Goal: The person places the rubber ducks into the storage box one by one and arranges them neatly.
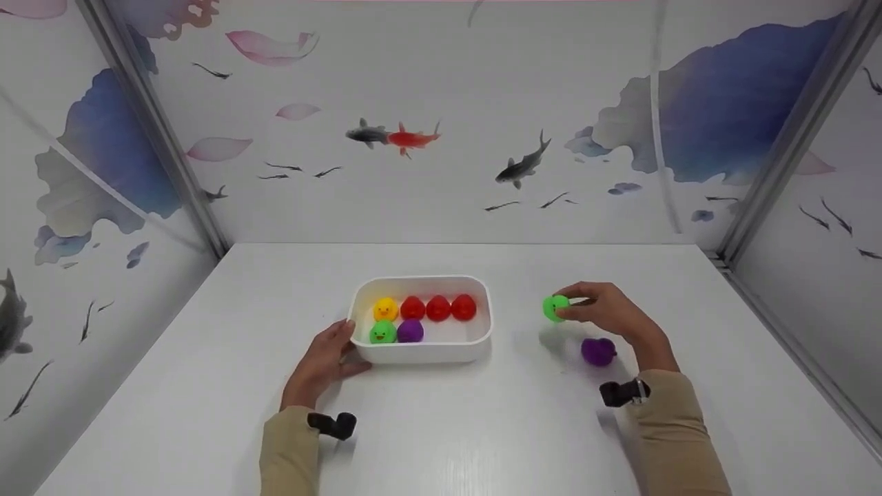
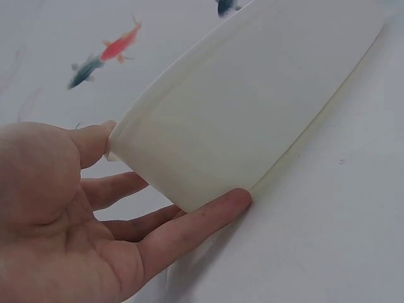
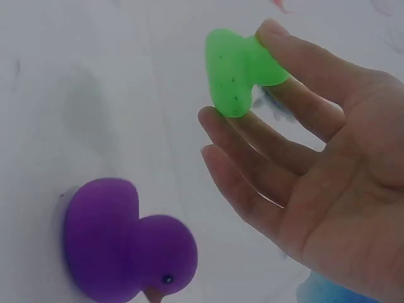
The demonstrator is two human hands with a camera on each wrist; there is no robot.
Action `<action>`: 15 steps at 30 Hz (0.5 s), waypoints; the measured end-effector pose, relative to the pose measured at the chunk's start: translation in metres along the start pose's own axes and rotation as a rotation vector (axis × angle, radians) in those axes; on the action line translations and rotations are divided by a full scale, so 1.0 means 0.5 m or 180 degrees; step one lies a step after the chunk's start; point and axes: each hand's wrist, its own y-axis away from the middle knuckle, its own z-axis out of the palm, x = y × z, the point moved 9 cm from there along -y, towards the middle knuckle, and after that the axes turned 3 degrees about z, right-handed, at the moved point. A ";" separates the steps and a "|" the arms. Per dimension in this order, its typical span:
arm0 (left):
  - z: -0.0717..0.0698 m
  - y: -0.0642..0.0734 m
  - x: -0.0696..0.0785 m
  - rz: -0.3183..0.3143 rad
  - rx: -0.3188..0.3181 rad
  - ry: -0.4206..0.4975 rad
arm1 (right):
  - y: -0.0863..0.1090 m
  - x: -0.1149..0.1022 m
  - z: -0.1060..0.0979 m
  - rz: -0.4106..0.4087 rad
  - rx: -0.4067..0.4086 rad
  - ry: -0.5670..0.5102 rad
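In the head view a white plastic box (image 1: 422,353) holds small toy ducks in two rows. The back row has a yellow duck (image 1: 386,309) and several red ducks (image 1: 438,308); in front are a green duck (image 1: 382,332) and a purple duck (image 1: 411,331). My left hand (image 1: 325,358) grips the box's left end, thumb at the rim and fingers low along the wall (image 2: 208,120). Above the table, right of the box, my right hand (image 1: 610,313) pinches another green duck (image 1: 555,308). Below that hand a second purple duck (image 3: 104,237) lies on the table.
The white table (image 1: 482,427) is enclosed by white panels printed with fish and petals (image 1: 441,83). Metal posts (image 1: 792,131) stand at the back corners. A black wrist camera (image 1: 334,425) sits at each sleeve cuff.
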 end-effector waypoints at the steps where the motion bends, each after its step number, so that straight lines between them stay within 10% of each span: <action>1: 0.001 0.000 0.000 0.0010 -0.0008 -0.0008 | 0.000 -0.008 0.003 -0.0045 -0.0006 -0.0022; 15: 0.000 0.003 0.003 0.0081 -0.0005 0.0072 | -0.014 -0.062 0.039 -0.0039 -0.0029 -0.0142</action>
